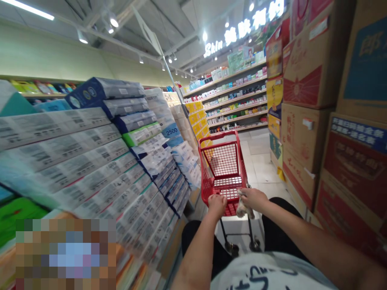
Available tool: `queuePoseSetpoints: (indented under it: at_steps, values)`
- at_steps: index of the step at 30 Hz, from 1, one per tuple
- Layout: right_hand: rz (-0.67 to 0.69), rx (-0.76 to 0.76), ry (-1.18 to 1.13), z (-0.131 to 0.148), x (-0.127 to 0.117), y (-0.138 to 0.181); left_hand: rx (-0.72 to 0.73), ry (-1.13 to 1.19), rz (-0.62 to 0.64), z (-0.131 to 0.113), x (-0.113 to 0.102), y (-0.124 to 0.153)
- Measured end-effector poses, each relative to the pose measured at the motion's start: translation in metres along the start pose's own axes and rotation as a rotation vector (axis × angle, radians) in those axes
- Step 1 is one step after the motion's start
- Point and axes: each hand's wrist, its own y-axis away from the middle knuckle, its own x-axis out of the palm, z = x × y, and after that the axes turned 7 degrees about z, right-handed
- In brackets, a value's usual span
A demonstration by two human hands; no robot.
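A red shopping cart [220,157] with a grid basket stands right in front of me; its basket looks bare. My left hand [217,204] is closed at the left part of the cart's near edge, fingers wrapped round the handle, which the hand mostly hides. At the right end of the same edge is my right hand [254,199], its fingers closed. A small whitish, fluffy item [242,210] hangs from those fingers; its exact kind is hard to make out. Whether the right hand also grips the handle is hidden.
Stacked tissue packs [90,161] line the left side, close to the cart. Tall cartons [305,137] wall the right. Pale tiled floor [256,161] runs ahead to shelves of small packages [238,94]. A sign pole [175,84] rises at the left. The lower left is pixelated.
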Motion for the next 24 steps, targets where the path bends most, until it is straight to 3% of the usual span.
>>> queuePoseSetpoints:
  at_steps: [6,10,15,24]
  values:
    - [-0.085,-0.068,0.005,0.014,0.012,0.002,-0.047,-0.036,0.099,0.004,-0.013,0.000]
    - [-0.098,-0.051,0.006,0.023,0.017,0.002,-0.154,0.002,0.170,-0.014,-0.012,-0.006]
    - [-0.058,-0.087,0.017,0.028,0.014,0.008,-0.228,-0.036,0.137,-0.035,0.000,-0.009]
    - [0.022,-0.145,0.070,0.018,-0.004,0.003,-0.116,-0.041,0.074,-0.010,-0.001,0.000]
